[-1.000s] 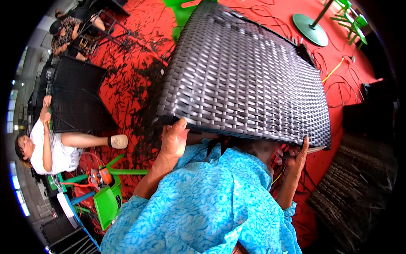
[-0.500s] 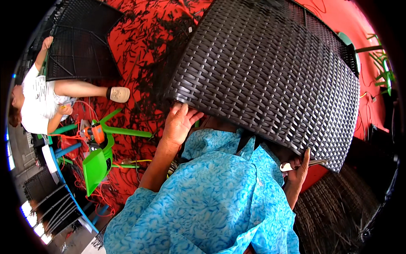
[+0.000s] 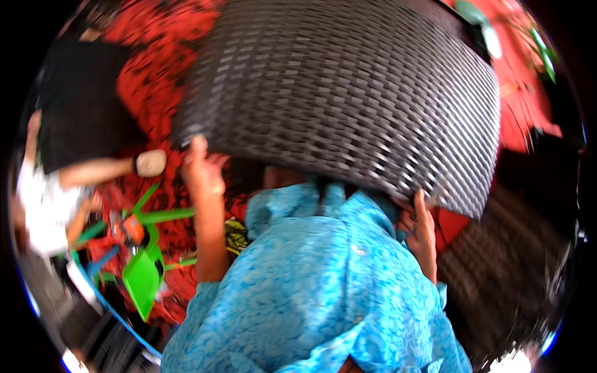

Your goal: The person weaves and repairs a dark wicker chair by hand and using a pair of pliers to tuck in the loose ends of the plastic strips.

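A large dark woven wicker panel lies across my lap, slightly blurred by motion. My left hand grips its near edge by the left corner, thumb on the top face and fingers beneath. At the near edge toward the right, my right hand holds the panel with the thumb pressed up against it. A blurred metallic gleam beside that thumb may be the scissors seen there half a second ago; I cannot make them out clearly. The panel hides most of my legs.
On the left a person in white sits beside another dark panel. A green chair and an orange power tool stand nearer. Dark scraps litter the red floor. Brown woven material lies at right.
The panel and both hands have shifted left and up in the picture, as has much of the scene. My left arm is now more upright. The scissors by my right hand have blurred.
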A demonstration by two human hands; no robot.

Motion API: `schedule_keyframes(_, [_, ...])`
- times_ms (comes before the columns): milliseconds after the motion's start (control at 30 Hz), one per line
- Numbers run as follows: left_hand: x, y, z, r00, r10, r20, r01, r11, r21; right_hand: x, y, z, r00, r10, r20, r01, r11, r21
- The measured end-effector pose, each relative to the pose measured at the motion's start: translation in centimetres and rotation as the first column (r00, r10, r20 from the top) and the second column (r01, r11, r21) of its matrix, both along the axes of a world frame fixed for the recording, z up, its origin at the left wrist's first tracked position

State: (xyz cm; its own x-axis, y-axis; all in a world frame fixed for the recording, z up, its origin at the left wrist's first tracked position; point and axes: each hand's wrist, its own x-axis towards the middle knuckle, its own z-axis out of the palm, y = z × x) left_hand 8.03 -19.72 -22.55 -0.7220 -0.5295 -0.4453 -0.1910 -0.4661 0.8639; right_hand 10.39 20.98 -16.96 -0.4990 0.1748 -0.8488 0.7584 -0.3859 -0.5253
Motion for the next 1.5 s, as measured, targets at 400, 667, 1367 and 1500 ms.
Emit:
schedule_keyframes(400, [-0.7, -2.7, -1.6, 0.995, 0.054, 0.088, -0.058, 0.997, 0.043, 4.1, 18.9, -1.2, 0.865, -0.244, -0.438, 0.414, 0.84, 0.349])
schedule_keyframes(667, [-1.6, -2.7, -0.3, 0.993, 0.083, 0.088, -0.081, 0.997, -0.019, 5.6, 19.1, -10.6, 0.645, -0.661, -0.384, 0.607, 0.748, -0.269])
schedule_keyframes(1367, [-2.8, -3.6, 0.4, 0.992, 0.06, 0.108, -0.045, 0.99, -0.131, 9.3, 18.7, -0.6, 0.688, 0.724, 0.048, -0.669, 0.607, 0.429])
schedule_keyframes(1500, [-4.5, -3.4, 1.5, 0.991, 0.126, 0.032, -0.12, 0.981, -0.155, 7.2, 21.2, 4.4, 0.687, 0.725, 0.05, -0.62, 0.55, 0.56])
